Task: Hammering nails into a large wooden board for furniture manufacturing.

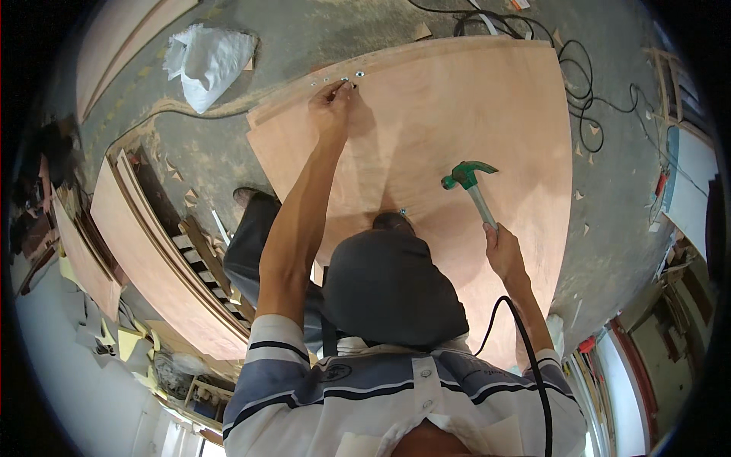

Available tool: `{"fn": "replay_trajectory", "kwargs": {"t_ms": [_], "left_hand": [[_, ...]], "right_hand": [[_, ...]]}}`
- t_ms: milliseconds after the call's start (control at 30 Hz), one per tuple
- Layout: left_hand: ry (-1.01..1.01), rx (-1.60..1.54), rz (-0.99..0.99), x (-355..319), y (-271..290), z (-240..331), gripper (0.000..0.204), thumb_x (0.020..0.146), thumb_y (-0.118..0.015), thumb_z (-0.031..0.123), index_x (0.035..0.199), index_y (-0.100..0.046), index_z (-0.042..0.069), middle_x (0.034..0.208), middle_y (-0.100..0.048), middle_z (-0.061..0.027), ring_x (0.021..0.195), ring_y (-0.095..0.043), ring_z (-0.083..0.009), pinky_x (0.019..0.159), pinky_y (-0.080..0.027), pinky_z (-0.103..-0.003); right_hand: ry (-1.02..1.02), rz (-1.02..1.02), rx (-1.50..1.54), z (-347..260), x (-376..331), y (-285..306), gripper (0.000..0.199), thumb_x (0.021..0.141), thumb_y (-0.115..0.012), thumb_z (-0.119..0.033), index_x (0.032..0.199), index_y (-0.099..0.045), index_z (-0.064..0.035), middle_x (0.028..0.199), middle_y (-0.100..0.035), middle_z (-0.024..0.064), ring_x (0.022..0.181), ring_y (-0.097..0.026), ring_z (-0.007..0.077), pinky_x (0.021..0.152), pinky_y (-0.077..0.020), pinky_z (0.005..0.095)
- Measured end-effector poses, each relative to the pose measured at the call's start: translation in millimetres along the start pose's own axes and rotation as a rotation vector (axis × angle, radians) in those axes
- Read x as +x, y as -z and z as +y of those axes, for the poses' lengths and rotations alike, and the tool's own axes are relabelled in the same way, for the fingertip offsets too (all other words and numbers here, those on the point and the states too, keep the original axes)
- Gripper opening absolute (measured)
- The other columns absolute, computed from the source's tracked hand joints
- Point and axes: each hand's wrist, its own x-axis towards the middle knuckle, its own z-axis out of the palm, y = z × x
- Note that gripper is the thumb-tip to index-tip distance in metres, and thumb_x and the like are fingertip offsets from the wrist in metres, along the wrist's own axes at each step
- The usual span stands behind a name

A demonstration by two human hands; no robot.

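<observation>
My right hand (504, 253) grips a claw hammer (477, 199) by its pale handle, the green head raised over a broad plywood sheet (472, 99). At the sheet's far left edge my left hand (330, 108) is closed in a pinch, its fingertips at a small shiny metal fitting (346, 79). Just right of those fingers sits another metal fitting (360, 74). One more shiny fitting (403, 212) lies on the sheet close to my knee. The fittings are too small to tell their exact kind.
My dark-trousered knee (392, 286) rests over the near part of the sheet. A white plastic bag (209, 65) lies on the floor at the far left. Black cable (585, 99) coils at the far right. Stacked curved boards (152, 259) stand at the left, with wood scraps around.
</observation>
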Motion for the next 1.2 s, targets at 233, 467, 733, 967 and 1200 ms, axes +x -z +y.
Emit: {"fn": "replay_trajectory", "kwargs": {"t_ms": [233, 467, 733, 967, 1200], "left_hand": [[-0.052, 0.029, -0.046, -8, -9, 9, 0.016, 0.081, -0.065, 0.009, 0.089, -0.068, -0.004, 0.073, -0.064, -0.0026, 0.063, -0.054, -0.0062, 0.057, -0.043, -0.021], [-0.076, 0.384, -0.032, -3, -6, 11, 0.019, 0.076, -0.067, 0.014, 0.086, -0.070, -0.001, 0.072, -0.067, -0.0051, 0.063, -0.059, -0.0102, 0.059, -0.045, -0.024], [0.070, 0.230, -0.030, 16, -8, 2, 0.017, 0.072, -0.070, 0.010, 0.082, -0.069, -0.004, 0.069, -0.064, -0.0070, 0.060, -0.057, -0.0111, 0.054, -0.045, -0.025], [-0.079, 0.331, 0.125, 0, -17, 8, 0.022, 0.070, -0.070, 0.018, 0.078, -0.069, -0.002, 0.065, -0.065, -0.0096, 0.058, -0.060, -0.0139, 0.055, -0.046, -0.028], [0.128, -0.012, 0.227, -52, 45, 33, 0.026, 0.086, -0.061, 0.023, 0.085, -0.066, -0.002, 0.053, -0.043, 0.0036, 0.044, -0.037, -0.0065, 0.041, -0.029, -0.022]], "right_hand": [[-0.004, 0.065, 0.089, -2, -8, -12, 0.035, 0.094, -0.046, -0.028, 0.081, -0.053, 0.0030, 0.065, -0.056, 0.0251, 0.063, -0.058, 0.0423, 0.055, -0.0443, 0.0424], [-0.017, 0.061, 0.070, -4, -9, -13, 0.034, 0.094, -0.047, -0.029, 0.082, -0.054, 0.0025, 0.064, -0.056, 0.0243, 0.061, -0.058, 0.0421, 0.054, -0.0440, 0.0426], [0.012, 0.057, 0.043, 3, -3, -8, 0.034, 0.093, -0.047, -0.029, 0.082, -0.055, 0.0026, 0.064, -0.057, 0.0243, 0.062, -0.058, 0.0427, 0.054, -0.0431, 0.0436], [0.168, 0.130, 0.172, 14, -3, -20, 0.032, 0.093, -0.051, -0.026, 0.081, -0.058, 0.0024, 0.056, -0.050, 0.0151, 0.047, -0.047, 0.0193, 0.048, -0.0388, 0.0345], [0.473, 0.193, 0.442, -130, 23, -20, 0.022, 0.092, -0.052, -0.022, 0.085, -0.051, -0.0009, 0.058, -0.049, 0.0070, 0.051, -0.049, 0.0155, 0.047, -0.0371, 0.0309]]}}
